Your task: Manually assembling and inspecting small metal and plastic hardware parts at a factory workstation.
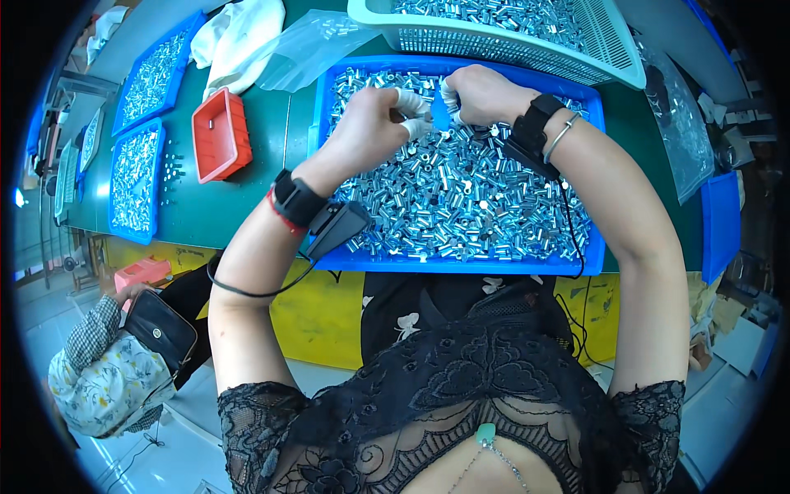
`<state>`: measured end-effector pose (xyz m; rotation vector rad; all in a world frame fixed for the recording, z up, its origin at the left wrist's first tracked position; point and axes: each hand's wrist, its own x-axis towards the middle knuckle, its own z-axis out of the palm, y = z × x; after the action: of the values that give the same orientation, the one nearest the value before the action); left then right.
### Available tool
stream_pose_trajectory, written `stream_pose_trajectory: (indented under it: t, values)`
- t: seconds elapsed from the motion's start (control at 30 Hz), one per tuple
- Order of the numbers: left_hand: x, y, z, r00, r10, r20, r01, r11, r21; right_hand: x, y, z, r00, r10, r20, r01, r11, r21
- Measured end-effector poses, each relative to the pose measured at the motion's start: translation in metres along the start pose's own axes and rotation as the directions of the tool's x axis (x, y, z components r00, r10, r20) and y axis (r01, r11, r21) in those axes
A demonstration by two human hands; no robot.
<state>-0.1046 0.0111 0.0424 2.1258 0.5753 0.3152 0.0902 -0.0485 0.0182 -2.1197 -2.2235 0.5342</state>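
A blue tray (461, 265) full of small shiny metal tubes (461, 193) lies on the green table in front of me. My left hand (370, 123) and my right hand (481, 92) meet over the tray's far part, fingers closed, with white covers on the fingertips. Between the two hands sits a small blue piece (440, 117), pinched by both; whether a tube is also held is too small to tell. Both wrists carry black bands, and a black device (336, 226) hangs from the left one on a cable.
A white mesh basket (494, 37) of tubes stands behind the tray. A red box (219, 134), smaller blue trays (136, 177) of tubes, white cloth (239, 37) and clear bags (313, 45) lie to the left. Another person (107, 370) sits at lower left. Blue bins (721, 222) stand at right.
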Motion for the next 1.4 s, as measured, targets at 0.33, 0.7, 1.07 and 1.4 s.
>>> stream_pose_trajectory:
  t: [0.33,0.7,1.07,1.4]
  values:
    - [-0.049,0.019,-0.004,0.978,-0.187,0.088,0.206,0.846,-0.491,-0.001,-0.003,-0.002,0.998,0.059,0.015,-0.059,0.998,0.017]
    - [-0.091,0.034,0.024,0.988,-0.145,-0.060,0.033,0.566,-0.823,-0.121,-0.101,0.002,0.970,0.208,-0.122,0.060,0.282,0.957]
    - [-0.110,0.045,0.042,0.988,-0.155,-0.007,0.079,0.539,-0.839,-0.142,-0.100,0.015,0.968,0.100,-0.232,0.178,0.383,0.907]
    - [-0.111,0.046,0.047,0.981,-0.176,0.087,0.167,0.512,-0.842,-0.152,-0.093,0.010,0.977,0.011,-0.211,0.181,0.469,0.864]
